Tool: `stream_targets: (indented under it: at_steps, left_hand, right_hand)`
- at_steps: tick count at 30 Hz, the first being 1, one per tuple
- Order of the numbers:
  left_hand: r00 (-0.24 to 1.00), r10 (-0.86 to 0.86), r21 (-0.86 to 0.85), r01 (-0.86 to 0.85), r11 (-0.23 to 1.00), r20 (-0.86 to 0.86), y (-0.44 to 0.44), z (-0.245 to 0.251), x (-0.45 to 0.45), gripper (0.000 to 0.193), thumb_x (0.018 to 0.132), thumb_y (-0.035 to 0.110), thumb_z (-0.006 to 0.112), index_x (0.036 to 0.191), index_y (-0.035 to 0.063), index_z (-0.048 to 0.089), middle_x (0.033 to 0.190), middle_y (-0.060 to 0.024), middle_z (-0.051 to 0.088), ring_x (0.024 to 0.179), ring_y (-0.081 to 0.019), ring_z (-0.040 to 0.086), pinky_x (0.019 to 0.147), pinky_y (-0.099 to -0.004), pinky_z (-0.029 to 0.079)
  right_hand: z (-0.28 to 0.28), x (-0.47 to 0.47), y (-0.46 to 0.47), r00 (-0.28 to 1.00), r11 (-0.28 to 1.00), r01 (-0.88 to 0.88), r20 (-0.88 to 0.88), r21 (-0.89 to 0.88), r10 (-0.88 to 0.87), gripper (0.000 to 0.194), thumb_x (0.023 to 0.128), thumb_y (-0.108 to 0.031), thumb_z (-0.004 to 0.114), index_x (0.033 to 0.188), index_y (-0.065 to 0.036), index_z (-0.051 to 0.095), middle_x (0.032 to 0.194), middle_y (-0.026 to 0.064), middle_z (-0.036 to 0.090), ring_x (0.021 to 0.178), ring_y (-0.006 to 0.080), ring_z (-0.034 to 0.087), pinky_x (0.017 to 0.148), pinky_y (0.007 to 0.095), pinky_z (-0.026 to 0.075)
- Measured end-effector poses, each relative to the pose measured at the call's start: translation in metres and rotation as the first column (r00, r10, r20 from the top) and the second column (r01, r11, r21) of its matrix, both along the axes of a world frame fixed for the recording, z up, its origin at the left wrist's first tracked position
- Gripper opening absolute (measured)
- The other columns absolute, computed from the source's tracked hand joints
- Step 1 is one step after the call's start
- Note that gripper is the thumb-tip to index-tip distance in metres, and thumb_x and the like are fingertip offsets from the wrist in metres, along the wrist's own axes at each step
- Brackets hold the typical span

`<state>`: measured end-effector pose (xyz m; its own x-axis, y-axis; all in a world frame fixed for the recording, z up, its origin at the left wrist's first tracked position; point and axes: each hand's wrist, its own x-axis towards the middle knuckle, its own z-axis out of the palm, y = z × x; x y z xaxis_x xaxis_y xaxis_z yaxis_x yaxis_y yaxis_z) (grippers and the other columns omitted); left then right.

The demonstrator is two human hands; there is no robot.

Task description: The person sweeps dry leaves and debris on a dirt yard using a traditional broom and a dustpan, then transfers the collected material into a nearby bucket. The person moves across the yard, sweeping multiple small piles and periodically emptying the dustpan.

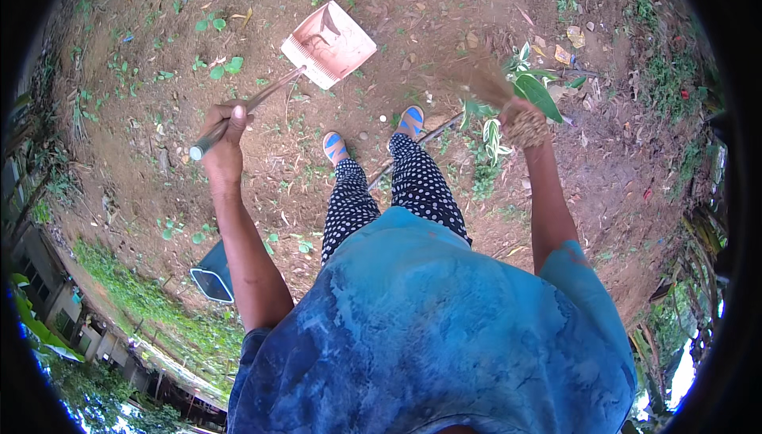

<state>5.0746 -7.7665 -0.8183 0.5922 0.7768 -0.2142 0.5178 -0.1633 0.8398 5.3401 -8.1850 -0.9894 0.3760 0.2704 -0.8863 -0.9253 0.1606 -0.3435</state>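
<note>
My left hand [225,136] is wrapped around the handle [271,90] of a dustpan. Its pale pink pan [351,41] rests on or just above the dirt ahead of my feet, with a brown dry leaf [328,20] and some dirt in it. To the right, my right hand [518,109] grips the thick bound end of a stick broom [527,129]. The broom's bristles [476,77] point up and left and are blurred. Beside that hand are broad green and white-striped leaves [536,95], partly covered by it.
Bare brown soil [256,35] carries small weeds and dry leaves. A dark pole [440,129] lies behind my right foot. At the left by my elbow is a dark rectangular bin [213,273]. Crumpled wrappers [562,54] lie at upper right. Low green growth [149,297] borders the lower left.
</note>
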Motion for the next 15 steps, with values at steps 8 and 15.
stream_targets:
  at_steps: [8,15]
  left_hand:
    - [1.000,0.020,-0.005,-0.020,1.000,0.023,0.001,0.002,-0.006,0.020,0.085,0.018,0.061,0.081,-0.0011,0.056,0.088,-0.0102,0.061,0.077,-0.0162,0.057,0.073,-0.0280,0.045]
    - [0.999,-0.019,-0.019,0.020,1.000,0.039,0.009,-0.008,-0.009,0.024,0.085,0.022,0.060,0.084,-0.0021,0.057,0.089,-0.0111,0.062,0.076,-0.0168,0.059,0.070,-0.0289,0.047]
  right_hand:
    - [0.049,-0.057,0.007,0.995,0.991,-0.056,-0.075,0.122,0.066,0.034,0.082,-0.029,0.056,0.095,0.002,0.051,0.069,0.0144,0.057,0.053,0.0226,0.058,0.045,0.0287,0.052]
    - [0.012,-0.050,0.009,0.973,0.976,0.029,-0.229,0.215,0.021,0.032,0.080,-0.026,0.060,0.092,0.002,0.051,0.072,0.0170,0.058,0.060,0.0229,0.060,0.051,0.0287,0.054]
